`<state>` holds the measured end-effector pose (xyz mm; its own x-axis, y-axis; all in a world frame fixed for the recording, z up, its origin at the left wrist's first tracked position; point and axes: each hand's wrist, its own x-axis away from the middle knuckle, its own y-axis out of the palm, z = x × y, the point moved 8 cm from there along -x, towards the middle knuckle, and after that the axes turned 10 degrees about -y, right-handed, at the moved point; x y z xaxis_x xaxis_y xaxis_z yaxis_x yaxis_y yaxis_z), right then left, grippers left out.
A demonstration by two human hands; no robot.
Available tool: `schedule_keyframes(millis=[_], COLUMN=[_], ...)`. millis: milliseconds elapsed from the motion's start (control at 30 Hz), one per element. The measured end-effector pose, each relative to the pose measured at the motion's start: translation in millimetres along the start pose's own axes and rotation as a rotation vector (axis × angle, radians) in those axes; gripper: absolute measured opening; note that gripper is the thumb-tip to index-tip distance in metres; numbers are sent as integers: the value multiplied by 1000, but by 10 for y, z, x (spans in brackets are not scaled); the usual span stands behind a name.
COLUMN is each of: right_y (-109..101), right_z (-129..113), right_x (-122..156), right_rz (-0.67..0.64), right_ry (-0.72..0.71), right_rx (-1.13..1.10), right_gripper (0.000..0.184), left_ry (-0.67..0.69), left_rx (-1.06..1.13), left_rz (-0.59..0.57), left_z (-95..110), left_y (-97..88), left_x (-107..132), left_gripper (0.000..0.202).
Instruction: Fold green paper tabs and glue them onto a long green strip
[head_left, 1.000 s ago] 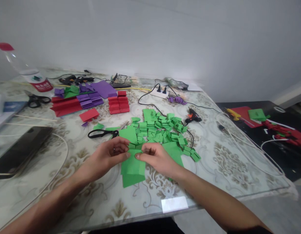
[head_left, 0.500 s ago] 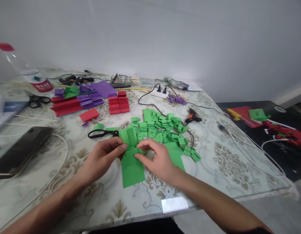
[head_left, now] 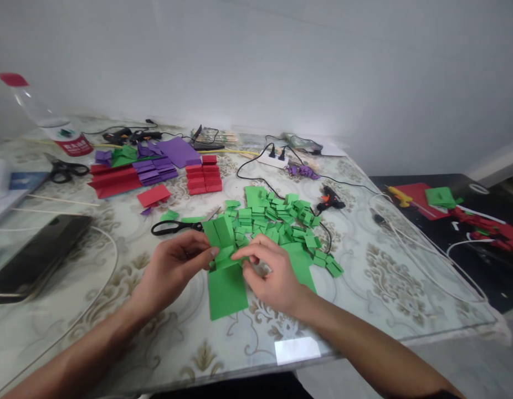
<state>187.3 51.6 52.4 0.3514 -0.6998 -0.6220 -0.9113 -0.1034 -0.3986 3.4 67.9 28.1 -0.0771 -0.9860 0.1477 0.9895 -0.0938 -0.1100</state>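
Observation:
A creased green paper (head_left: 227,291) lies between my hands, its upper part raised in folds and its lower part flat on the table. My left hand (head_left: 177,266) pinches the left edge of the fold between thumb and fingers. At the right edge, my right hand (head_left: 271,269) has its index fingertip on the folded strip and its thumb just below, at the paper's side. Just beyond the paper lie black-handled scissors (head_left: 175,227), their blades partly hidden. A heap of small folded green paper pieces (head_left: 277,216) spreads to the right, with a flat green sheet (head_left: 300,263) behind my right wrist.
Red folded paper (head_left: 204,176) and purple folded paper (head_left: 154,169) lie farther back. A glue gun (head_left: 330,198) rests right of the heap, wired near a white power strip (head_left: 273,159). A phone (head_left: 36,257) and a bottle (head_left: 67,136) are at left.
The folded strip has tilted toward me and opened, showing more of its face. My right index finger has stretched out onto it, and my right thumb has shifted to the right. My left hand keeps its pinch.

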Motion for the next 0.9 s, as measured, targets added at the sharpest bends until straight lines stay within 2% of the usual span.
schedule_keyframes(millis=[133,267,367,500,700,833,900], right_y=[11,106,139,135,221,223,204], right_z=[14,108,145,192,311,324,325], right_x=[23,84,99,96,141,145,134], right_rz=[-4,-29,-11,31,59,52,45], right_ry=[88,255,320,372,492,498,487], right_rx=[-100,-239,-276,-296,-503,-489,-460], right_gripper=[25,40,42,26,23,23,20], left_ry=[65,92,82,78,68,80,49], left_rx=[-66,-82,-76,-67,-130,-221,-195], left_rz=[89,119,94,54,20,-27,-52], left_z=[33,26,-12,-59,-59,-45,-82], left_y=[-68,-74,-26,53,115,147,153], left_x=[30,58,67,77,63,58,51], left_gripper=[17,16,19,24,26,23,24])
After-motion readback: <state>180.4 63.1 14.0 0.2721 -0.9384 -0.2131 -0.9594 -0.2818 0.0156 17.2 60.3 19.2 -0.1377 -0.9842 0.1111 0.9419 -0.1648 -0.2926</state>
